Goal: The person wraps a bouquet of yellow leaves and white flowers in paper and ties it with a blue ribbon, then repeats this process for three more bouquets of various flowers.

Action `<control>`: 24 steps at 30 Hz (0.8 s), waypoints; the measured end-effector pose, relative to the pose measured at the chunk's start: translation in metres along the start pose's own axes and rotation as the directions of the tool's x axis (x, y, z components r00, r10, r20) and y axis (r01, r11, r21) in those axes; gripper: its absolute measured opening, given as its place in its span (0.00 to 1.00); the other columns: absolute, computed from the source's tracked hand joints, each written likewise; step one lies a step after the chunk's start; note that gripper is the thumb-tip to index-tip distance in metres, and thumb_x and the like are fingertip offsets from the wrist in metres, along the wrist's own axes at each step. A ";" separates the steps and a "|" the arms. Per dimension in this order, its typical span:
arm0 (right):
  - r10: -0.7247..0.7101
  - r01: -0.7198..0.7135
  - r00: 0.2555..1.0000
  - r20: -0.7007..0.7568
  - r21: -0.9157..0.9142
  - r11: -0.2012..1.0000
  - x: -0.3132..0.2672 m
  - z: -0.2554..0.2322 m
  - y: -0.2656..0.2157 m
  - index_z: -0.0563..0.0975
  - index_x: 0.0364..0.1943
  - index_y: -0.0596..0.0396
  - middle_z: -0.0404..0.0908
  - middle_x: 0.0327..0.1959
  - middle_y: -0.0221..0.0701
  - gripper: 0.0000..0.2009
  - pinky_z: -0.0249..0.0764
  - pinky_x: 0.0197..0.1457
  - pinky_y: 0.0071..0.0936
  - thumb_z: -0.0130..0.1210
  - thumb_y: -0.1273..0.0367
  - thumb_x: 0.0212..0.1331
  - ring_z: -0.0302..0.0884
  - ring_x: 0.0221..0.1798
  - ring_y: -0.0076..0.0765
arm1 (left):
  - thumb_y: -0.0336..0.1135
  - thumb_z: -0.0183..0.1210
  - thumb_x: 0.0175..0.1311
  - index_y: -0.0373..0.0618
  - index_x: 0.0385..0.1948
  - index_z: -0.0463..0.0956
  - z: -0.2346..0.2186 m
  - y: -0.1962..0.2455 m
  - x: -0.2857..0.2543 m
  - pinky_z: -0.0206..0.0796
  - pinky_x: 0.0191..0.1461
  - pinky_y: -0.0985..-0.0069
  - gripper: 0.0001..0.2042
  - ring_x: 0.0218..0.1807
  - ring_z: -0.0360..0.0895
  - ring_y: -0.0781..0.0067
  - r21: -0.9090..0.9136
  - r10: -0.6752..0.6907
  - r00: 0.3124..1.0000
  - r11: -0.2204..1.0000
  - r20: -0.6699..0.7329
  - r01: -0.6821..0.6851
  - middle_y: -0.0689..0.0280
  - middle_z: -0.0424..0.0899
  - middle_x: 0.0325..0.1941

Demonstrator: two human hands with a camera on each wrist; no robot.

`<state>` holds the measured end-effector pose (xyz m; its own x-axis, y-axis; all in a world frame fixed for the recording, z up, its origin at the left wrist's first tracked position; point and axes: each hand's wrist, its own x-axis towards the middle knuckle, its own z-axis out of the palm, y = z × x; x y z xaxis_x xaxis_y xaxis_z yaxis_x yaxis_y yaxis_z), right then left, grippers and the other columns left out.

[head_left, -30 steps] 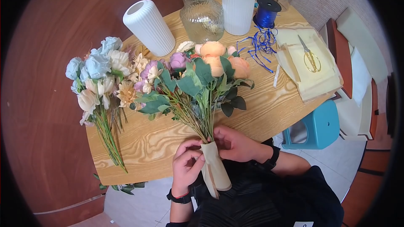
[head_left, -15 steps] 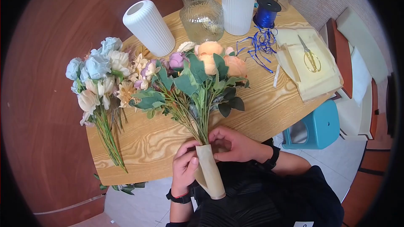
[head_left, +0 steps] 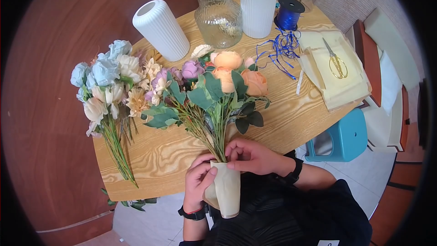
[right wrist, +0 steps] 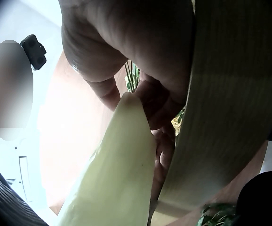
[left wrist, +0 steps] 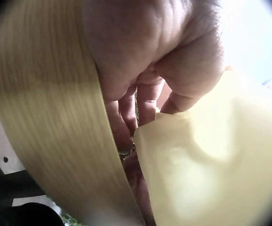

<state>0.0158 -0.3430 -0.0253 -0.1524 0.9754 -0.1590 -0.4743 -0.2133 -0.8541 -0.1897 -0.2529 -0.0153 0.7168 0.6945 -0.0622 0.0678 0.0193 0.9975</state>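
Note:
A bouquet of peach and purple flowers with green leaves (head_left: 200, 98) leans over the table's front edge. Pale yellow paper (head_left: 227, 189) wraps its lower stems. My left hand (head_left: 199, 180) grips the paper's left side, thumb at its upper edge; in the left wrist view the thumb presses the paper (left wrist: 192, 155). My right hand (head_left: 255, 157) pinches the paper's top right corner beside the stems, fingers curled; the right wrist view shows its fingers at the narrow top of the paper (right wrist: 122, 160).
Blue and cream flowers (head_left: 107, 73) lie at the left. Behind stand two white vases (head_left: 161, 29), a glass vase (head_left: 218, 18) and a blue ribbon spool (head_left: 288, 14). Gold scissors (head_left: 337, 64) rest on stacked paper (head_left: 353, 86) at the right. A teal stool (head_left: 346, 134) stands beyond the table (head_left: 150, 155).
The paper has turned round the stems and now lies broader across the front. The bouquet has shifted slightly left and down. My right thumb has come onto the paper's top edge.

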 end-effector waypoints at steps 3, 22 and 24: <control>-0.036 0.036 0.999 -0.003 0.004 0.999 0.001 0.000 0.003 0.69 0.51 0.58 0.76 0.34 0.24 0.14 0.72 0.43 0.18 0.56 0.73 0.65 0.73 0.39 0.16 | 0.29 0.59 0.65 0.32 0.31 0.79 0.001 -0.003 0.000 0.65 0.44 0.80 0.07 0.41 0.73 0.75 -0.065 -0.032 0.999 0.997 -0.030 0.030 0.59 0.77 0.49; -0.093 0.093 0.996 -0.003 0.003 0.996 0.003 -0.002 0.010 0.69 0.52 0.59 0.78 0.39 0.29 0.13 0.71 0.48 0.20 0.55 0.74 0.65 0.74 0.43 0.19 | 0.26 0.57 0.65 0.33 0.30 0.78 0.004 0.003 -0.006 0.65 0.50 0.78 0.05 0.45 0.75 0.73 -0.147 -0.023 0.994 0.989 -0.107 0.007 0.59 0.77 0.48; -0.088 0.088 0.996 -0.002 -0.006 0.996 0.003 -0.001 0.008 0.69 0.51 0.59 0.78 0.39 0.29 0.13 0.71 0.49 0.21 0.55 0.74 0.65 0.74 0.44 0.20 | 0.25 0.57 0.64 0.33 0.29 0.77 0.005 0.002 -0.008 0.66 0.51 0.76 0.05 0.45 0.75 0.72 -0.202 -0.013 0.990 0.979 -0.138 -0.015 0.58 0.77 0.49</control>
<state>0.0126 -0.3414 -0.0334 -0.1086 0.9905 -0.0843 -0.4810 -0.1266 -0.8676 -0.1916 -0.2620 -0.0130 0.6135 0.7866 -0.0697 -0.0846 0.1533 0.9845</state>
